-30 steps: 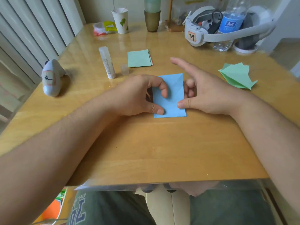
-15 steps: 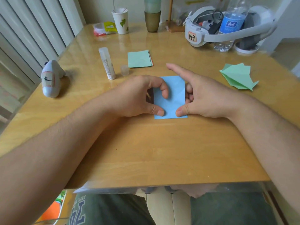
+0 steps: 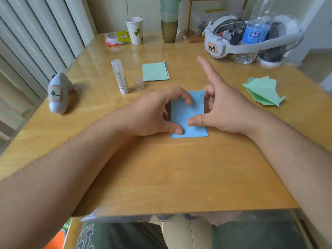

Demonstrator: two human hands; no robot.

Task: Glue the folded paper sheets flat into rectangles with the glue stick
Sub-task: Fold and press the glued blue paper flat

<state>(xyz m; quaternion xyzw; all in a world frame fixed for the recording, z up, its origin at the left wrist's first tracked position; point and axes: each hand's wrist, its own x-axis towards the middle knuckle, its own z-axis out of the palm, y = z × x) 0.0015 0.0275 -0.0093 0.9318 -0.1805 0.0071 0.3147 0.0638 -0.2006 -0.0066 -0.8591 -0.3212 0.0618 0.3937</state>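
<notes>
A blue folded paper rectangle (image 3: 190, 115) lies flat on the wooden table (image 3: 161, 168) in front of me. My left hand (image 3: 154, 112) presses its left edge with thumb and curled index finger. My right hand (image 3: 222, 108) presses its right side, thumb on the sheet near the lower middle, index finger raised and pointing away. An uncapped white glue stick (image 3: 120, 76) lies to the upper left, its clear cap (image 3: 139, 83) standing beside it. A stack of flat green rectangles (image 3: 155, 71) sits behind the blue sheet. Loose green folded sheets (image 3: 263, 90) lie at the right.
A white shark-shaped object (image 3: 59, 93) lies at the left edge. At the back stand a paper cup (image 3: 135, 30), a snack packet (image 3: 117, 38), a green and gold cup (image 3: 169, 24), a white headset (image 3: 233, 40) and a water bottle (image 3: 255, 33).
My right thumb has slid leftward and further onto the blue sheet. The paper's upper right flap now lies flatter. My left hand has stayed in place.
</notes>
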